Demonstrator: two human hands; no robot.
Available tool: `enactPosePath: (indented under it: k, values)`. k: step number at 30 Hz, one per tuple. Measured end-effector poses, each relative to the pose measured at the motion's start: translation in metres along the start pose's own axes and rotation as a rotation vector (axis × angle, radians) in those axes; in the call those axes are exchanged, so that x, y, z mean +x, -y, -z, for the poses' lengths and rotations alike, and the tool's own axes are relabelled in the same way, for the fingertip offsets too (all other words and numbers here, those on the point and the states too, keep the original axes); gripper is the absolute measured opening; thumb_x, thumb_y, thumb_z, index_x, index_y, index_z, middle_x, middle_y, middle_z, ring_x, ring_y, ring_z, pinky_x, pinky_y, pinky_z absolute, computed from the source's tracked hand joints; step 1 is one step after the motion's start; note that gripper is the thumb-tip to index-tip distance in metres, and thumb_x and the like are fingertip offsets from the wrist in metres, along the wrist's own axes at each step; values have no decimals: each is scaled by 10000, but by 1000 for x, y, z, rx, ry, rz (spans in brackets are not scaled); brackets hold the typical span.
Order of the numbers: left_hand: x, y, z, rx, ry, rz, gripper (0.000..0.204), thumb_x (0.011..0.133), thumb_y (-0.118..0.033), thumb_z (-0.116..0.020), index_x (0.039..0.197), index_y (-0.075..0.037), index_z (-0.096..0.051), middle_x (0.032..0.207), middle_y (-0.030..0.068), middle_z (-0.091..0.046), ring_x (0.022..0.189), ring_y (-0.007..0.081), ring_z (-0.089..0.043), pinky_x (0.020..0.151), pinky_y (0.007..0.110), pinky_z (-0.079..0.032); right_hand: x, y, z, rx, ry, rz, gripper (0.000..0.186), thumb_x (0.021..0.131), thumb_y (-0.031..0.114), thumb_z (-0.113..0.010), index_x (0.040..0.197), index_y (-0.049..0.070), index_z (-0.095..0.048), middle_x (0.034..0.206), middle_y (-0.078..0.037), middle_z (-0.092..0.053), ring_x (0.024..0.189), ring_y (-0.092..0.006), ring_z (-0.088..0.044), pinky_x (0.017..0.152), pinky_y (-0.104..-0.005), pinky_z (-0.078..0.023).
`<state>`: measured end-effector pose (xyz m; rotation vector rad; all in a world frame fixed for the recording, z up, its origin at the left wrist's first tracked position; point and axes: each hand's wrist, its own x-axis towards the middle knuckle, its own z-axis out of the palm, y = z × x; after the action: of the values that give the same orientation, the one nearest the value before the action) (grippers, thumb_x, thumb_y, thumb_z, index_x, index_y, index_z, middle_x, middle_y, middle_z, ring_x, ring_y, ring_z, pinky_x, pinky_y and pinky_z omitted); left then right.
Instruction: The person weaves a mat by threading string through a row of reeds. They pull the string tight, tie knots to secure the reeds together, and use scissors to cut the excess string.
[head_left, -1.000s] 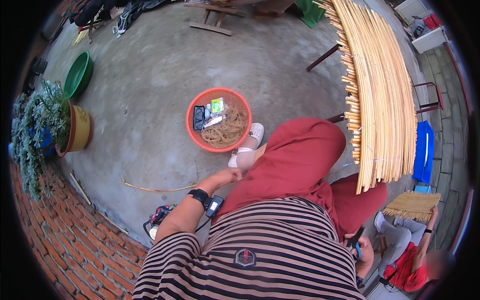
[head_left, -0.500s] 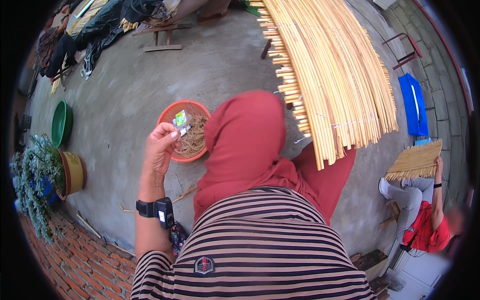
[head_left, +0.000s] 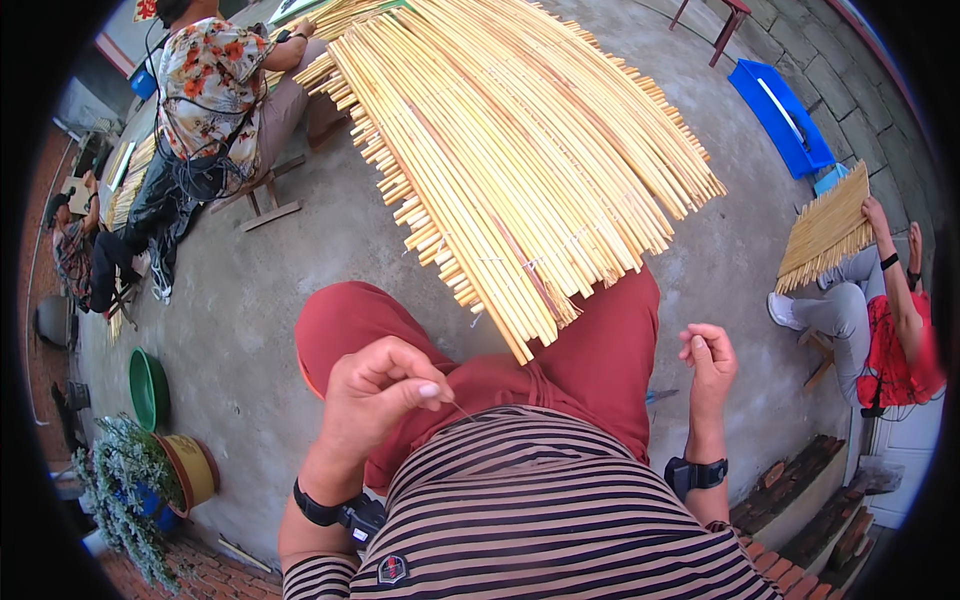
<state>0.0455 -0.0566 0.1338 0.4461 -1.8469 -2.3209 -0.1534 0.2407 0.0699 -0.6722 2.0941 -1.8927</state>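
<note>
In front of my lap lies a mat of pale yellow reed stalks, tied with thin string, its near corner over my red trousers. Above my left thigh, my left hand is closed in a pinch on a thin strand; whether it is thread or a needle I cannot make out. Off to the right of my lap, my right hand is raised with fingers curled together, apart from the mat. Anything between its fingertips is too small to see.
A green basin and potted plant stand at left. Co-workers sit at far left, top left and right, the right one holding a smaller reed mat. A blue tray lies at upper right.
My view has turned left. My left hand has moved from the orange basin of fibre to above my lap. My right hand has come into view. My knee now hides the basin's contents.
</note>
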Motion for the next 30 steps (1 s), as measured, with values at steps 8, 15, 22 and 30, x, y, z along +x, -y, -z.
enactPosePath:
  k: [8, 15, 22, 30]
  values:
    - [30, 2, -27, 734, 228, -673, 132, 687, -42, -716, 794, -74, -646, 749, 42, -588, 669, 195, -580, 546, 282, -465, 30, 57, -98, 126, 916, -84, 181, 824, 124, -666, 980, 33, -649, 892, -77, -658, 804, -153, -633, 706, -276, -495]
    - [38, 21, -17, 755, 266, -676, 154, 693, -49, -720, 786, -69, -600, 755, 46, -564, 665, 204, -558, 554, 308, -454, 27, 40, -111, 107, 947, -179, 89, 831, 90, -636, 880, 17, -635, 786, -53, -641, 716, -122, -605, 655, -262, -471]
    - [67, 24, 72, -51, -195, -366, 314, 978, -299, -463, 845, -26, -541, 812, 100, -576, 738, 210, -550, 727, 348, -472, 37, 12, -71, 268, 944, -504, 72, 861, 62, -611, 852, -7, -630, 861, -39, -639, 854, -149, -623, 770, -261, -476]
    - [148, 31, 111, -453, -643, 98, 405, 913, -269, -596, 1179, 25, -511, 1209, 180, -536, 1131, 334, -498, 918, 494, -433, 39, -16, -61, 746, 382, -387, 62, 882, 76, -611, 930, 39, -622, 1221, -172, -545, 1182, -276, -519, 957, -454, -464]
